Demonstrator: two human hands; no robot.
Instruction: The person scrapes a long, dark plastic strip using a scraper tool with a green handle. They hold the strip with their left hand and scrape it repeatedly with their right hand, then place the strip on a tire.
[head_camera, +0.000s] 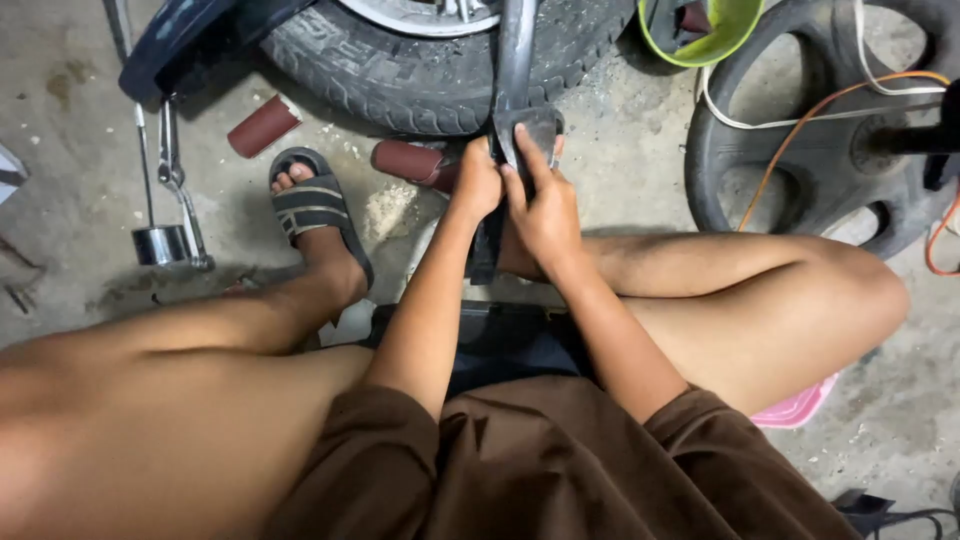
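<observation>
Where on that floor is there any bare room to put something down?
Bare concrete floor lies at the far left, between the wrenches and the picture's edge, and at the lower right beyond the pink stool. Around both hands, left hand and right hand, on the dark metal part, it is crowded: tyre, sandpaper rolls, sandalled foot.

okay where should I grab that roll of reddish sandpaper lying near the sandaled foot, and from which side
Judging by its pose, take the sandpaper roll around the middle of its rounded body, coming from above with fingers across its width. It lies flat and tilted on the concrete floor, free on all sides, with the tyre just beyond it. Both hands, left hand and right hand, are occupied on the dark part.
</observation>
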